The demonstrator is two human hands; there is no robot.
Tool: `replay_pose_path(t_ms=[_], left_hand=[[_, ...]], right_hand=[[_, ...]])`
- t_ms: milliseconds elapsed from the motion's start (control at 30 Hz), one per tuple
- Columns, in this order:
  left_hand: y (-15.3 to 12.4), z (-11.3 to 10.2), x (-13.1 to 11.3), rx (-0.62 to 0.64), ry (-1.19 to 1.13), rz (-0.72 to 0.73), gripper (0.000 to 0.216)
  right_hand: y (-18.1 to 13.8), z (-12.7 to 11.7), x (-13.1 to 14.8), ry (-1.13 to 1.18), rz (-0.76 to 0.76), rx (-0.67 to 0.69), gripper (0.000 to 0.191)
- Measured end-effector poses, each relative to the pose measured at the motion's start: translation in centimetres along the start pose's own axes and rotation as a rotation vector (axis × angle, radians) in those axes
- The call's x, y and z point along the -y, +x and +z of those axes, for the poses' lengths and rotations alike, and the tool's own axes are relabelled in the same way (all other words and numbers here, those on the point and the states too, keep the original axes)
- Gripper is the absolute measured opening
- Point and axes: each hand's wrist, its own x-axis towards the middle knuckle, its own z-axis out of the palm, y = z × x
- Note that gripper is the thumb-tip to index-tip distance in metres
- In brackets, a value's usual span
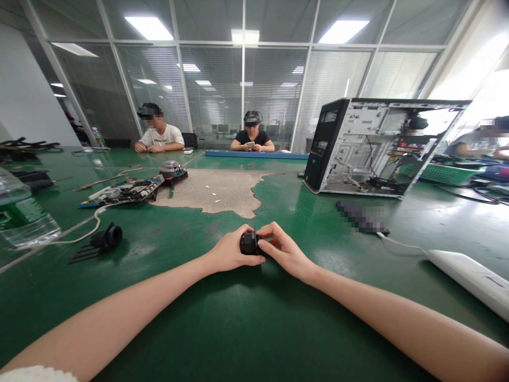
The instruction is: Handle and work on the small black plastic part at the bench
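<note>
A small black cylindrical part (248, 243) sits between both my hands, low over the green table (246, 323). My left hand (229, 250) wraps around its left side, fingers curled. From the right, my right hand (283, 248) pinches the part with thumb and fingertips. Both forearms stretch forward from the bottom corners of the view.
An open computer case (377, 146) stands at the right rear. A circuit board (127, 191) and a round fan (170, 170) lie left of centre. A black part with a cable (106, 237), a water bottle (22, 212) and a white power strip (469, 276) are nearby. Two people sit at the far side.
</note>
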Motion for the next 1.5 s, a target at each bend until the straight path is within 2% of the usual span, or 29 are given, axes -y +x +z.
replay_pose_path(t_ms=[233,433,533,733,933,1100,1300,1500], left_hand=[[-0.06,0.07,0.01,0.000,-0.021,0.006,0.049],[0.06,0.20,0.24,0.004,-0.069,0.026,0.045],[0.01,0.14,0.16,0.010,-0.031,0.009,0.049],[0.03,0.08,0.08,0.013,-0.040,0.002,0.047],[0.19,0.18,0.20,0.003,-0.087,0.015,0.045],[0.02,0.15,0.04,0.003,-0.033,-0.002,0.050],[0.14,0.23,0.09,-0.010,-0.057,-0.009,0.047],[0.27,0.17,0.20,-0.022,-0.057,0.008,0.045]], right_hand=[[0.09,0.09,0.11,0.070,0.097,0.061,0.023],[-0.21,0.00,0.08,-0.032,-0.028,0.024,0.021],[-0.11,0.03,0.12,-0.009,0.019,0.020,0.016],[0.03,0.09,0.16,-0.017,0.054,0.049,0.020],[-0.29,-0.11,0.10,-0.091,-0.078,0.023,0.024],[-0.05,0.01,-0.07,0.003,0.017,0.023,0.016],[-0.08,0.06,-0.07,0.000,0.059,0.056,0.026],[-0.25,-0.12,-0.07,-0.048,-0.059,0.030,0.023]])
